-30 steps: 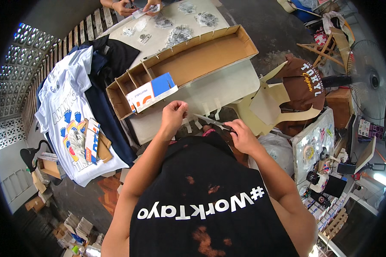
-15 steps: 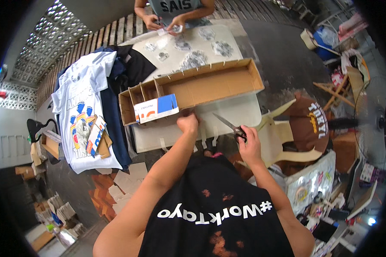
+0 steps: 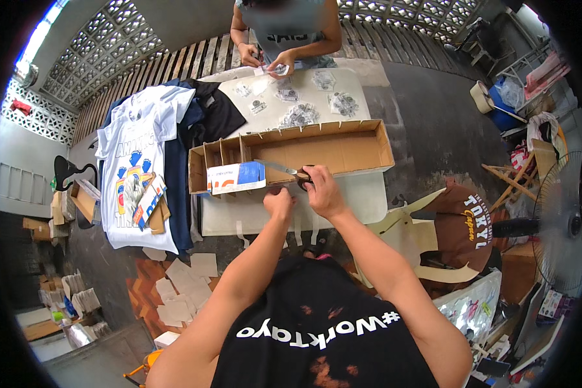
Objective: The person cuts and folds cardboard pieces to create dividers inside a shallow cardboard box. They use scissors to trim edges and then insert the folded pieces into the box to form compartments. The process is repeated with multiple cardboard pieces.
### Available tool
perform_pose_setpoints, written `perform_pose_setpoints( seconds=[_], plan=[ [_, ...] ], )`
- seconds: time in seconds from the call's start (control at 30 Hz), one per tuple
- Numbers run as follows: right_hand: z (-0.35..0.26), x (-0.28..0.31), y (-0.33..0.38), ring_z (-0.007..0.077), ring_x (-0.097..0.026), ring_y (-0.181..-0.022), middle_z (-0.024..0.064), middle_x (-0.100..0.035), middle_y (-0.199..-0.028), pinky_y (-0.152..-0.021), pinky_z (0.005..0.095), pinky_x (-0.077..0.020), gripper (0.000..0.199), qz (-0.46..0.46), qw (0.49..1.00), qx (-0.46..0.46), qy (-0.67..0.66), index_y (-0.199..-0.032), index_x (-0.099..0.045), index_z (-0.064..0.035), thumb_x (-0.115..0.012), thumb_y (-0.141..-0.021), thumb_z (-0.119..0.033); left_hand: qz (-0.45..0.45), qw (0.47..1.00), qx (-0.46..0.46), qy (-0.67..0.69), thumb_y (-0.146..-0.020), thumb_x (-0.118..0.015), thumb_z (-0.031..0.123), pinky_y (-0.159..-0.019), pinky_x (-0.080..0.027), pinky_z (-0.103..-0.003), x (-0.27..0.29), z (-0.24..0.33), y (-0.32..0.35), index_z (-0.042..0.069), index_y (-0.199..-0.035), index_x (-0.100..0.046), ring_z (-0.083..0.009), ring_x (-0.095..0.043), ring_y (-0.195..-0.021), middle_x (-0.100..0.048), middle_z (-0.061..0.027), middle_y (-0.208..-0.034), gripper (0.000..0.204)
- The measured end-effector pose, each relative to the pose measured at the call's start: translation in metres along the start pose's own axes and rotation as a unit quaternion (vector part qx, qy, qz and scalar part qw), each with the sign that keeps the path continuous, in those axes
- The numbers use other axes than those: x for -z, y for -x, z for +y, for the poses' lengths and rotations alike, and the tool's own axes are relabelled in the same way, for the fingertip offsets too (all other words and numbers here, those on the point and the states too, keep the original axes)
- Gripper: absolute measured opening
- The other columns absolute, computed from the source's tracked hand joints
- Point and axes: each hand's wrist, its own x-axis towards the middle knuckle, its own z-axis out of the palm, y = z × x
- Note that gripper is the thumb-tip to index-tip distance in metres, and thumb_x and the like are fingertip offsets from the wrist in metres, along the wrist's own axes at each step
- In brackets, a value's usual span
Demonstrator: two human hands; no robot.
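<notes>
A long open cardboard box [image 3: 330, 139] with upright dividers at its left end lies across the table. My right hand [image 3: 324, 194] is closed round the dark handles of a pair of scissors [image 3: 279, 167]. Their blades point left, over the box's near wall beside a white, blue and orange printed cardboard piece [image 3: 236, 178]. That piece lies against the near wall at the divided end. My left hand [image 3: 279, 203] is curled closed at the lower edge of the near wall, just right of the printed piece; whatever its fingers hold is hidden.
Across the white table [image 3: 355, 200], a person [image 3: 284, 39] handles small items near several clear packets [image 3: 299, 115]. A white printed T-shirt [image 3: 139, 126] lies over darker garments at left, with cardboard scraps [image 3: 152, 204] on it. At right stand a chair [image 3: 407, 223] and a fan [image 3: 566, 223].
My right hand has moved left and away from me, carrying the scissors from beside the box to over its near wall. My left hand stays closed at the wall. The view has shifted slightly.
</notes>
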Motion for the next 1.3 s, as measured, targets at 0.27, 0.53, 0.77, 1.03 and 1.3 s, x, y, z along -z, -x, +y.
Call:
perform_pose_setpoints(
  seconds=[0.27, 0.53, 0.77, 1.03, 1.3],
  plan=[
    [0.008, -0.009, -0.009, 0.0347, -0.059, -0.100, 0.0122, -0.058, -0.111, -0.087, 0.0447, -0.0502, 0.052, -0.075, 0.996, 0.042, -0.005, -0.125, -0.057, -0.0103, -0.069, -0.076, -0.001, -0.083, 0.989, 0.092, 0.075, -0.090, -0.055, 0.001, -0.049, -0.053, -0.033, 0.009, -0.002, 0.007, 0.001, -0.118, -0.053, -0.0191, -0.062, -0.056, -0.063, -0.0104, -0.086, 0.028],
    [0.009, -0.014, -0.028, 0.0317, -0.063, -0.093, 0.0107, -0.061, -0.104, -0.081, 0.0412, -0.0528, 0.044, -0.147, 0.979, 0.132, 0.040, -0.113, -0.067, -0.0106, -0.072, -0.070, -0.004, -0.102, 0.984, 0.094, 0.112, -0.095, -0.049, 0.004, -0.062, -0.057, -0.035, 0.012, -0.003, 0.011, 0.003, -0.122, -0.051, -0.0225, -0.065, -0.069, -0.060, -0.0134, -0.101, 0.026],
    [0.011, -0.013, -0.032, 0.0334, -0.062, -0.092, 0.0115, -0.060, -0.103, -0.082, 0.0428, -0.0521, 0.034, -0.127, 0.977, 0.168, -0.003, -0.105, -0.068, -0.0093, -0.067, -0.072, 0.000, -0.170, 0.957, 0.130, 0.194, -0.100, -0.046, 0.009, -0.075, -0.059, -0.038, 0.016, -0.011, -0.002, -0.003, -0.122, -0.049, -0.0264, -0.067, -0.090, -0.061, -0.0154, -0.113, 0.025],
    [0.015, -0.019, -0.027, 0.0340, -0.062, -0.094, 0.0126, -0.060, -0.102, -0.082, 0.0426, -0.0515, 0.028, -0.134, 0.979, 0.150, -0.017, -0.101, -0.068, -0.0070, -0.062, -0.075, 0.002, -0.145, 0.973, 0.111, 0.143, -0.098, -0.054, 0.010, -0.069, -0.058, -0.035, 0.022, 0.000, 0.007, -0.001, -0.113, -0.053, -0.0220, -0.066, -0.076, -0.064, -0.0114, -0.090, 0.019],
    [-0.007, 0.009, -0.014, 0.0325, -0.061, -0.093, 0.0124, -0.058, -0.103, -0.082, 0.0410, -0.0514, 0.032, -0.037, 0.987, 0.155, -0.011, -0.104, -0.066, -0.0063, -0.064, -0.074, 0.006, -0.092, 0.977, 0.165, 0.101, -0.100, -0.056, 0.035, -0.055, -0.042, -0.030, 0.140, 0.029, 0.033, 0.013, -0.083, -0.048, -0.0173, -0.050, -0.061, -0.050, -0.0027, -0.070, 0.029]
  ],
)
